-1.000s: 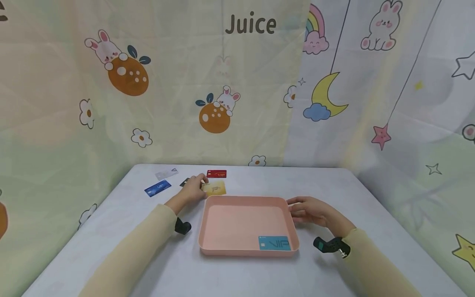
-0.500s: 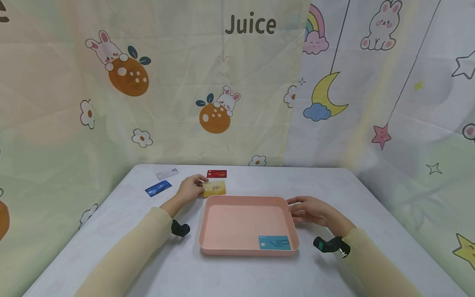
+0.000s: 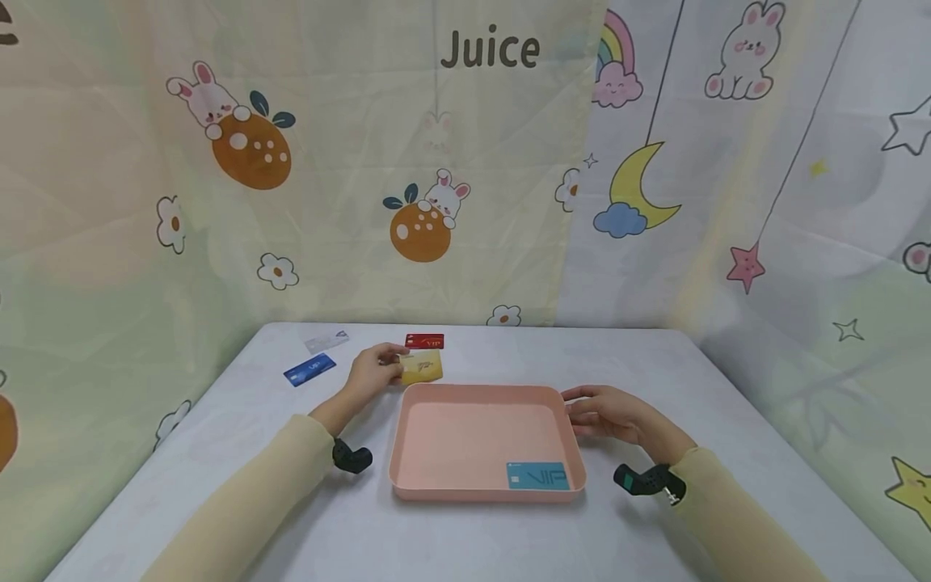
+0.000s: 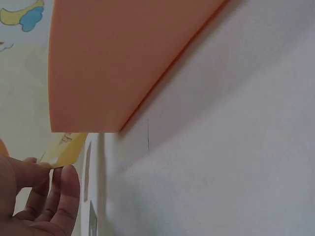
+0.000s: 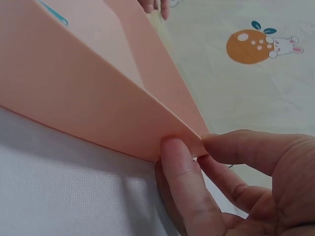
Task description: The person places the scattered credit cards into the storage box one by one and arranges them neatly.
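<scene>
With thumb and fingertips my left hand [image 3: 372, 373] pinches the left edge of a yellow card [image 3: 423, 366], just behind the tray's far left corner. In the left wrist view the yellow card [image 4: 69, 150] slants up from the fingertips, partly hidden by the tray wall. A pink tray [image 3: 473, 436] lies in the middle of the table, a teal VIP card [image 3: 538, 476] in its near right corner. My right hand [image 3: 614, 414] is at the tray's far right corner. In the right wrist view its thumb and fingers [image 5: 177, 157] pinch that corner of the wall.
A red VIP card [image 3: 425, 341] lies behind the yellow one. To the left are a blue card [image 3: 309, 369] and a pale see-through card [image 3: 327, 341]. A printed cloth [image 3: 349, 162] hangs behind the white table [image 3: 625, 356].
My left hand has drawn back slightly and now pinches the yellow card, which has tilted up. The dark card seen beside that hand earlier is now covered by it. The right hand stays put.
</scene>
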Available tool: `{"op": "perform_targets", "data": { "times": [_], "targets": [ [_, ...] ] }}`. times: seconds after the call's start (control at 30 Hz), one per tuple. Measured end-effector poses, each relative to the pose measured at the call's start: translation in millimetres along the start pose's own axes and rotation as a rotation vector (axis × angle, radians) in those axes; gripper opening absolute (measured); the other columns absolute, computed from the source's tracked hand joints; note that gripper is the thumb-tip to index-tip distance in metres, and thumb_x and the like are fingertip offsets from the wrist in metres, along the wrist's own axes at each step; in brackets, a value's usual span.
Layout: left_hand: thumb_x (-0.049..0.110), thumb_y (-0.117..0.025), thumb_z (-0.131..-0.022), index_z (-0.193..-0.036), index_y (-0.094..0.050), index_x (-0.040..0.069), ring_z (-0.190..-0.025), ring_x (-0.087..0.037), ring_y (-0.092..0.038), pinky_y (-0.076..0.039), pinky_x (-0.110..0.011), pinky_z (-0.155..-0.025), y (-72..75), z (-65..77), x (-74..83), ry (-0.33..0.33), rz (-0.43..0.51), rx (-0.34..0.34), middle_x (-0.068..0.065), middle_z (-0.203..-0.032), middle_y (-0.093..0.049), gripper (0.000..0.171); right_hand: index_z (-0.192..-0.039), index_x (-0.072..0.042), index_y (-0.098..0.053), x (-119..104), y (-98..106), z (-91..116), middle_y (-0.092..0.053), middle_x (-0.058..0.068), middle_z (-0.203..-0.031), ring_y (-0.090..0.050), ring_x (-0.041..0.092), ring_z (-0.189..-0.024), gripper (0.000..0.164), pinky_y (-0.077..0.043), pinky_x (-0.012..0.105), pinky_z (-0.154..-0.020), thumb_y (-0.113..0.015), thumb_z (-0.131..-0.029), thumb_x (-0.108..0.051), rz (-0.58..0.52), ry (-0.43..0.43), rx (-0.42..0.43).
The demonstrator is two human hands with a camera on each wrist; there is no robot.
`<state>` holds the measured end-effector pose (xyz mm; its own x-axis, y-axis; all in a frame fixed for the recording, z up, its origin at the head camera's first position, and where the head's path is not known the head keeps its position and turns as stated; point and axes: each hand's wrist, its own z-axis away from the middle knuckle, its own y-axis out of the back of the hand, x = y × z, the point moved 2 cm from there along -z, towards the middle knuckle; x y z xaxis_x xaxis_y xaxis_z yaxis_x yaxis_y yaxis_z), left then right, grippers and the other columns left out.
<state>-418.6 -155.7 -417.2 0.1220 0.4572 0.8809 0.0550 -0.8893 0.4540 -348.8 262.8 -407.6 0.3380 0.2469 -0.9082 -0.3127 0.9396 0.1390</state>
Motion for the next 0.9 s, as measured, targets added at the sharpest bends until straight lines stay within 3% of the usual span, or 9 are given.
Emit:
{"op": "perform_targets", "data": {
  "times": [0.2,0.37,0.63,0.9],
  "targets": [
    [-0.002,-0.067,-0.093,-0.126,-0.066,0.002,-0.097,-0.022,-0.066,-0.062,-0.024,-0.072,-2.0,6.9,4.5,-0.004,0.124,0.038,-0.018,-0.113,-0.062,0.034,-0.151,0.006,-0.038,2,0,-1,-0.071,0.013,-0.121,-0.073,0.02,-0.096,0.059,-0.063,0.031,-0.083,-0.063,-0.1,-0.01,-0.004,0.0,-0.004],
    [-0.002,-0.066,-0.095,-0.128,-0.065,0.004,-0.095,-0.021,-0.067,-0.063,-0.027,-0.078,-3.1,11.2,7.9,0.028,0.222,0.013,-0.017,-0.116,-0.061,0.033,-0.152,0.006,-0.038,2,0,0,-0.07,0.015,-0.124,-0.073,0.02,-0.097,0.06,-0.063,0.032,-0.083,-0.064,-0.1,-0.011,0.005,0.005,0.002],
    [0.001,-0.066,-0.097,-0.13,-0.065,0.007,-0.093,-0.021,-0.068,-0.063,-0.03,-0.083,-5.3,22.3,16.5,0.043,0.259,-0.033,-0.017,-0.119,-0.061,0.033,-0.152,0.006,-0.037,2,0,0,-0.07,0.015,-0.126,-0.073,0.02,-0.099,0.06,-0.063,0.032,-0.085,-0.063,-0.101,-0.012,0.008,0.008,0.003],
    [-0.002,-0.064,-0.096,-0.127,-0.064,0.0,-0.084,-0.016,-0.068,-0.063,-0.027,-0.075,-13.0,25.3,25.5,-0.008,0.315,-0.083,-0.017,-0.113,-0.061,0.032,-0.152,0.005,-0.038,3,2,-3,-0.069,0.015,-0.127,-0.073,0.02,-0.099,0.059,-0.063,0.032,-0.084,-0.063,-0.101,-0.012,0.004,0.001,0.007]
  ]
}}
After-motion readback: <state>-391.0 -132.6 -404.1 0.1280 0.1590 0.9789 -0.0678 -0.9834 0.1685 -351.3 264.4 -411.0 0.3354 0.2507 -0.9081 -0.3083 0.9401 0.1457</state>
